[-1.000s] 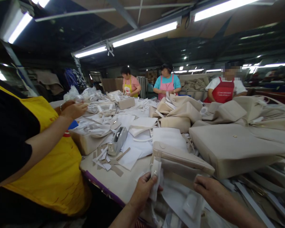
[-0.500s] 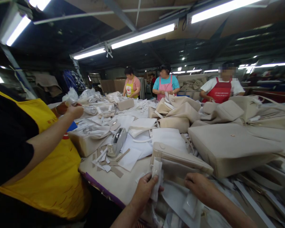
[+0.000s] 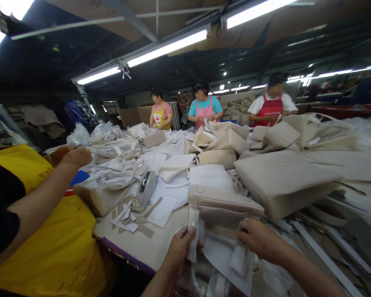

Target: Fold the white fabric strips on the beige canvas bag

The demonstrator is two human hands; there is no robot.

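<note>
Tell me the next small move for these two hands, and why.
Probably bring the right hand with its small white packet toward the beige bag. The left hand already holds a white wrapped strip upright against the bag's front, and both packets sit just below it.

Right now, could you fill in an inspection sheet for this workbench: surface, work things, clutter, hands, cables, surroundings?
Surface: pale table, purple-edged, largely covered.
Work things: left hand holds a small white wrapped strip; right hand rests on a white packet over a white sheet, beside a beige handbag.
Clutter: tape dispenser, paper scraps, heaped beige bags.
Hands: both in a closed grip.
Cables: nothing seen on the table.
Surroundings: person in a yellow apron at left; three people opposite.
</note>
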